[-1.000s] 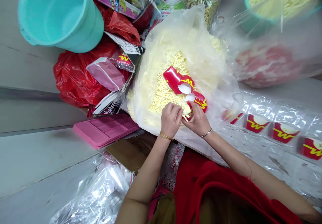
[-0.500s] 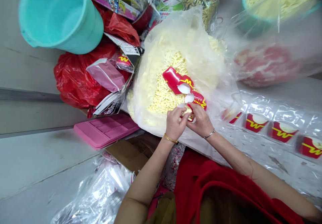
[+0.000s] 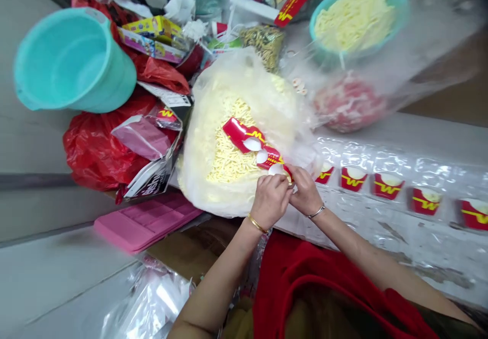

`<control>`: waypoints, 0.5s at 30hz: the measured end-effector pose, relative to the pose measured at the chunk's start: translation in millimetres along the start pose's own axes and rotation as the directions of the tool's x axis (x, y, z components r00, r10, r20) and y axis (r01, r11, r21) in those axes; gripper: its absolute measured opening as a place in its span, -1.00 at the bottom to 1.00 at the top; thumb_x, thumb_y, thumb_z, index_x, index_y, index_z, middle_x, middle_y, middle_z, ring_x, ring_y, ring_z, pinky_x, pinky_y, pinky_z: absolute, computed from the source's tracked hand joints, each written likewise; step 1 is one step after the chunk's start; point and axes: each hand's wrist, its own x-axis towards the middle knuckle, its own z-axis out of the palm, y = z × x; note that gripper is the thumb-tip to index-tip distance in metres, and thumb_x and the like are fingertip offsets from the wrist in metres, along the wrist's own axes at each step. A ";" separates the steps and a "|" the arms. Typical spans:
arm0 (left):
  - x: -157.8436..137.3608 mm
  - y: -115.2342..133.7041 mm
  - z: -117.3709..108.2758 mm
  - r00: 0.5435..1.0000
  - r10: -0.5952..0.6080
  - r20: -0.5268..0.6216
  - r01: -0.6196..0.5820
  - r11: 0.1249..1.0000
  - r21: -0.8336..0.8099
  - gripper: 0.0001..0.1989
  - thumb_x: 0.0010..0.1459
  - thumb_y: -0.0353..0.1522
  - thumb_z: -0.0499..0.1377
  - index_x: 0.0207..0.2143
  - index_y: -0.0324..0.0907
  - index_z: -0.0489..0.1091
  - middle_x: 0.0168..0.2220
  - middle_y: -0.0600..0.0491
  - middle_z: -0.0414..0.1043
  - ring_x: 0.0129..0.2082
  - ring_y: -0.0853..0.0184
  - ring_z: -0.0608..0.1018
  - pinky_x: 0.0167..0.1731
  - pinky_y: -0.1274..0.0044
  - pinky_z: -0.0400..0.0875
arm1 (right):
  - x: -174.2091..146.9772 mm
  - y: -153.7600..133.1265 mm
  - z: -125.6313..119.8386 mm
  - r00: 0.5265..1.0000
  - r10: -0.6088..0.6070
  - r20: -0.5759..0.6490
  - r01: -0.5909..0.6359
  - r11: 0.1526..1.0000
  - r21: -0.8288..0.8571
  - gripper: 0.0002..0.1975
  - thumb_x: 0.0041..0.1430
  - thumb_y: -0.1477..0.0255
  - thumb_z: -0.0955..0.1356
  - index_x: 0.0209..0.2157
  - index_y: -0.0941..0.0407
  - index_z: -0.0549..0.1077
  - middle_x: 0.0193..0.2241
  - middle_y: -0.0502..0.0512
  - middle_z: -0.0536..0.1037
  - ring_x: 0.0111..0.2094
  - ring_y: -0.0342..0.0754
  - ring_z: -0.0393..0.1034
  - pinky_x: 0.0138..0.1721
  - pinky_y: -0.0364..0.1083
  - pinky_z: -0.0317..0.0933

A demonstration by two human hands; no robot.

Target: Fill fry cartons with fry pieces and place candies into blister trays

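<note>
My left hand [image 3: 269,199] and my right hand [image 3: 305,190] meet at the front right edge of a clear plastic bag [image 3: 194,176] full of pale yellow fry-shaped sticks [image 3: 231,158]. Between them is a small red fry box [image 3: 288,173], mostly hidden by my fingers. My right fingers grip its side, while my left fingers are bent and pressed together at its opening; whether they pinch any sticks is hidden. Just beyond, a flattened red fry box [image 3: 238,133] and another red box [image 3: 271,156] with white inner flaps lie on the sticks.
Several filled fry boxes in clear plastic packs [image 3: 388,185] stand in a row to the right. Behind them are a bag of red-and-white pieces [image 3: 348,102] and a teal basin [image 3: 316,16] of yellow sticks. A teal bucket [image 3: 122,74], red bag [image 3: 95,151] and pink trays [image 3: 141,222] are leftward.
The camera view has shifted, so the bag and bucket appear further left and lower. My left fingers have closed in over the fry box, and my hands now cover more of it.
</note>
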 end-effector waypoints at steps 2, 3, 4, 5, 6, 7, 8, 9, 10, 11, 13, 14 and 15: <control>9.9 13.6 12.2 0.999 0.041 -0.024 -0.042 0.997 -0.058 -0.86 0.23 -0.37 0.04 -0.25 -0.15 0.37 -0.18 -0.01 0.43 -0.17 0.27 0.43 -0.13 0.36 0.23 | -8.8 2.8 -17.8 0.998 0.057 -0.034 -0.058 0.998 -0.017 -0.40 0.06 0.50 0.27 0.17 0.11 0.12 -0.02 0.26 0.39 0.00 0.15 0.27 0.00 0.20 0.24; 16.1 21.2 20.0 0.997 0.034 -0.064 -0.040 0.994 -0.100 -0.88 0.22 -0.38 0.04 -0.26 -0.15 0.37 -0.23 -0.01 0.43 -0.20 0.28 0.44 -0.15 0.37 0.25 | -13.3 5.2 -27.7 0.995 0.087 -0.049 -0.089 0.996 -0.022 -0.40 0.07 0.46 0.29 0.18 0.10 0.12 -0.01 0.25 0.38 0.01 0.15 0.27 0.01 0.19 0.24; 23.2 29.2 29.1 0.994 0.012 -0.111 -0.029 0.988 -0.151 -0.90 0.21 -0.37 0.05 -0.27 -0.15 0.35 -0.26 0.00 0.43 -0.22 0.29 0.44 -0.17 0.38 0.28 | -18.1 8.9 -38.3 0.991 0.117 -0.063 -0.119 0.993 -0.027 -0.39 0.09 0.42 0.30 0.19 0.09 0.11 0.00 0.25 0.37 0.02 0.15 0.26 0.02 0.19 0.23; 31.4 38.0 39.4 0.988 -0.017 -0.154 -0.015 0.979 -0.205 -0.90 0.20 -0.36 0.07 -0.26 -0.15 0.35 -0.29 0.00 0.42 -0.25 0.28 0.45 -0.21 0.39 0.30 | -23.3 14.2 -49.7 0.985 0.152 -0.082 -0.155 0.987 -0.035 -0.38 0.10 0.39 0.31 0.19 0.09 0.10 0.01 0.24 0.37 0.03 0.15 0.26 0.03 0.18 0.23; 40.4 47.9 50.8 0.982 -0.035 -0.184 -0.011 0.969 -0.246 -0.90 0.20 -0.35 0.07 -0.25 -0.14 0.34 -0.30 -0.01 0.41 -0.25 0.28 0.45 -0.24 0.40 0.32 | -29.4 21.0 -61.8 0.976 0.188 -0.111 -0.194 0.980 -0.047 -0.36 0.10 0.37 0.32 0.20 0.08 0.09 0.02 0.24 0.37 0.04 0.15 0.25 0.03 0.18 0.24; 50.2 59.2 63.1 0.980 -0.024 -0.196 -0.030 0.963 -0.269 -0.88 0.19 -0.34 0.07 -0.23 -0.13 0.35 -0.29 -0.02 0.41 -0.25 0.26 0.45 -0.25 0.39 0.33 | -36.9 28.7 -74.7 0.963 0.221 -0.152 -0.232 0.971 -0.058 -0.34 0.09 0.36 0.33 0.21 0.06 0.07 0.02 0.23 0.37 0.03 0.15 0.26 0.03 0.18 0.25; 60.5 72.1 76.1 0.981 0.028 -0.191 -0.080 0.959 -0.272 -0.87 0.19 -0.35 0.06 -0.21 -0.11 0.36 -0.27 -0.03 0.42 -0.23 0.24 0.46 -0.25 0.37 0.34 | -46.0 36.9 -88.0 0.945 0.252 -0.208 -0.271 0.960 -0.070 -0.32 0.08 0.36 0.34 0.22 0.04 0.06 0.01 0.22 0.38 0.03 0.16 0.27 0.02 0.18 0.26; 71.1 86.9 89.8 0.978 0.114 -0.173 -0.156 0.953 -0.258 -0.84 0.20 -0.36 0.05 -0.19 -0.08 0.38 -0.24 -0.03 0.43 -0.20 0.22 0.47 -0.23 0.34 0.34 | -56.7 45.3 -101.5 0.920 0.272 -0.281 -0.305 0.949 -0.080 -0.30 0.06 0.36 0.35 0.23 0.02 0.06 0.00 0.21 0.39 0.02 0.16 0.28 0.01 0.19 0.28; 82.0 103.6 104.0 0.966 0.212 -0.148 -0.243 0.942 -0.233 -0.81 0.19 -0.37 0.04 -0.18 -0.05 0.40 -0.22 -0.02 0.45 -0.17 0.20 0.47 -0.20 0.30 0.33 | -68.6 54.3 -115.0 0.891 0.287 -0.352 -0.338 0.937 -0.090 -0.30 0.06 0.38 0.35 0.23 -0.01 0.06 0.01 0.20 0.39 0.00 0.16 0.30 -0.01 0.20 0.30; 93.5 122.0 118.9 0.938 0.324 -0.122 -0.343 0.914 -0.217 -0.78 0.18 -0.38 0.03 -0.17 -0.02 0.41 -0.21 -0.01 0.47 -0.17 0.18 0.48 -0.18 0.26 0.33 | -81.2 64.5 -128.4 0.857 0.299 -0.420 -0.372 0.922 -0.103 -0.32 0.07 0.42 0.32 0.23 -0.04 0.07 0.00 0.19 0.40 -0.01 0.15 0.32 -0.04 0.18 0.33; 119.9 163.9 150.6 0.910 0.394 -0.125 -0.413 0.880 -0.235 -0.72 0.15 -0.41 0.02 -0.15 0.00 0.43 -0.18 0.02 0.48 -0.14 0.16 0.50 -0.13 0.23 0.34 | -104.3 92.2 -158.4 0.781 0.325 -0.533 -0.467 0.871 -0.153 -0.36 0.10 0.50 0.27 0.23 -0.02 0.11 -0.01 0.17 0.43 -0.03 0.12 0.36 -0.06 0.11 0.36; 135.4 187.3 166.8 0.886 0.438 -0.150 -0.463 0.852 -0.243 -0.72 0.10 -0.41 0.05 -0.17 0.00 0.45 -0.22 0.01 0.50 -0.19 0.15 0.52 -0.18 0.24 0.39 | -112.8 109.9 -177.4 0.744 0.318 -0.588 -0.504 0.845 -0.180 -0.40 0.10 0.52 0.27 0.20 -0.03 0.18 -0.04 0.15 0.46 -0.07 0.12 0.39 -0.10 0.08 0.38; 152.1 212.0 182.2 0.870 0.467 -0.155 -0.492 0.831 -0.260 -0.72 0.07 -0.40 0.08 -0.19 0.03 0.47 -0.25 0.01 0.50 -0.24 0.14 0.53 -0.25 0.24 0.42 | -118.5 129.0 -200.8 0.725 0.306 -0.617 -0.519 0.831 -0.198 -0.45 0.10 0.52 0.27 0.14 -0.08 0.28 -0.10 0.11 0.50 -0.13 0.11 0.43 -0.16 0.06 0.41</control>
